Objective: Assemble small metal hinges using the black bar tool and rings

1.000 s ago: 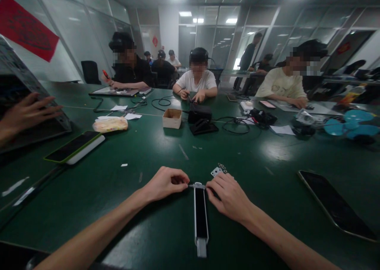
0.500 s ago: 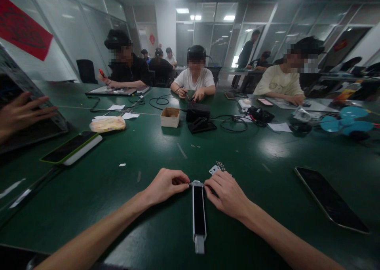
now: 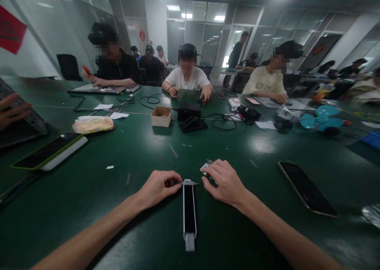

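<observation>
A long narrow black strip with a pale frame [image 3: 189, 210] lies on the green table in front of me, with a light tab at its near end. Across its far end runs a thin metal rod [image 3: 194, 183]. My left hand [image 3: 158, 186] pinches the left end of this rod between thumb and fingertips. Just right of the strip, my right hand [image 3: 224, 181] is off the rod, thumb and fingers apart. Its fingers lie over a small metal plate with holes [image 3: 204, 167] and other small metal pieces, partly hidden beneath them.
To the right lies a dark phone [image 3: 307, 189]; a green-edged device [image 3: 49, 151] is at left. Farther back stand a small open box [image 3: 161, 117], a black box [image 3: 189, 112] with cables, and a blue fan-shaped object [image 3: 322, 118]. Several people sit around, one hand at far left.
My right hand has let go of the rod's right end and moved away, over the small metal pieces. My left hand keeps its pinch. The whole view has shifted slightly.
</observation>
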Demonstrator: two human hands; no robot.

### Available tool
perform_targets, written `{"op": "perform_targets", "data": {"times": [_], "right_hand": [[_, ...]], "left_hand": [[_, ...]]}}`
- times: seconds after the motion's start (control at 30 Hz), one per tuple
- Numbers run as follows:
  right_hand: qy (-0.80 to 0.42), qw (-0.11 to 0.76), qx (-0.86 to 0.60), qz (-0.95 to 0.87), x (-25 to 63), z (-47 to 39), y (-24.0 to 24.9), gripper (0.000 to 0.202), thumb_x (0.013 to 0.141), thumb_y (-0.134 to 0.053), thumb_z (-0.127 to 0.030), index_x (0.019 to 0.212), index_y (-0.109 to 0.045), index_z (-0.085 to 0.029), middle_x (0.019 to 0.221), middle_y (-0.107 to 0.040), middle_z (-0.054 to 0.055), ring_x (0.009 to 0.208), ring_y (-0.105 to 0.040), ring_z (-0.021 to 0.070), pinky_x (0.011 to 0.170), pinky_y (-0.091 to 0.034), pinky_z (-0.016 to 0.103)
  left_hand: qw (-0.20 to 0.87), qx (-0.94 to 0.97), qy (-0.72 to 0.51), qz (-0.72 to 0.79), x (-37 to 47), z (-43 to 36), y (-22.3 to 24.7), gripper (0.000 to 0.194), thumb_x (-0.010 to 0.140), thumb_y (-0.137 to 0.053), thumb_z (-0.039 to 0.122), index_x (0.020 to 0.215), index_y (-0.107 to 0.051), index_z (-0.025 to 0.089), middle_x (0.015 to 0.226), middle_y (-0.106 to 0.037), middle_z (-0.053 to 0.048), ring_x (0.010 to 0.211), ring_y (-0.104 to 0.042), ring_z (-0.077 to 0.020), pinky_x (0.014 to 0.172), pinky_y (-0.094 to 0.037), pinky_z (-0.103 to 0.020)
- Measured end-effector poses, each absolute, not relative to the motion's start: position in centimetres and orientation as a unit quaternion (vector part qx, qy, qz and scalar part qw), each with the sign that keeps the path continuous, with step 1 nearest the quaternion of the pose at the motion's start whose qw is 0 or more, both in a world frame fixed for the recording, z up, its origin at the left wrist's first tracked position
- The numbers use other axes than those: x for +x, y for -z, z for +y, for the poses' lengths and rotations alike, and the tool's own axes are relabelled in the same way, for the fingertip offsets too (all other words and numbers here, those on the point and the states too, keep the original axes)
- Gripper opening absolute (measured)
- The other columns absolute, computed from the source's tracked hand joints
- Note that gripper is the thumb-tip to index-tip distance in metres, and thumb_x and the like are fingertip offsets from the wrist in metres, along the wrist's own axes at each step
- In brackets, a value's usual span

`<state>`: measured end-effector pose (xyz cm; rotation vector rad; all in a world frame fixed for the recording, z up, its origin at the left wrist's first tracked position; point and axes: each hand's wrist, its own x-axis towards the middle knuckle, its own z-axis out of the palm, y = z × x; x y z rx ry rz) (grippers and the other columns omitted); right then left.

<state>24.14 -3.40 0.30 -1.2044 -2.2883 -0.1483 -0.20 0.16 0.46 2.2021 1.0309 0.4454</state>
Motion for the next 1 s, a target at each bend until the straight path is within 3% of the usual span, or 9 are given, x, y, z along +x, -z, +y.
{"op": "perform_targets", "data": {"times": [0.17,0.43,0.73,1.0], "right_hand": [[0.109,0.297,-0.525,-0.790,28.5,-1.4,-1.1,0.019,0.089,-0.047,-0.020,0.087,-0.064,-0.013,0.082,-0.066,0.009,0.076,-0.055,0.0194,0.069,-0.041,0.032],[-0.061,0.175,-0.559,-0.808,30.2,0.0,0.4,0.018,0.091,-0.049,-0.023,0.100,-0.065,-0.019,0.099,-0.063,0.007,0.092,-0.056,0.0203,0.080,-0.045,0.037],[-0.086,0.129,-0.561,-0.813,29.1,0.9,0.6,0.024,0.093,-0.047,-0.026,0.109,-0.064,-0.022,0.104,-0.060,0.007,0.096,-0.054,0.0202,0.083,-0.044,0.037],[-0.065,0.119,-0.590,-0.796,28.4,1.0,0.2,0.020,0.092,-0.046,-0.022,0.095,-0.066,-0.017,0.098,-0.062,0.008,0.091,-0.056,0.0206,0.080,-0.044,0.034]], "left_hand": [[0.329,0.841,-0.165,0.395,-0.1,0.1,-0.8,0.019,0.082,-0.057,0.027,0.093,-0.069,0.017,0.064,-0.057,0.003,0.056,-0.051,-0.0102,0.057,-0.039,-0.020],[0.319,0.843,-0.162,0.401,-0.2,0.2,-0.7,0.021,0.082,-0.056,0.030,0.092,-0.068,0.016,0.063,-0.057,0.003,0.055,-0.051,-0.0105,0.056,-0.039,-0.021],[0.336,0.835,-0.163,0.404,-0.1,0.1,-0.8,0.022,0.082,-0.054,0.029,0.091,-0.069,0.016,0.066,-0.061,0.002,0.057,-0.052,-0.0111,0.057,-0.039,-0.021],[0.352,0.825,-0.167,0.408,-0.3,0.0,-0.5,0.022,0.084,-0.054,0.030,0.092,-0.069,0.017,0.074,-0.066,0.001,0.063,-0.056,-0.0114,0.058,-0.040,-0.019]]}}
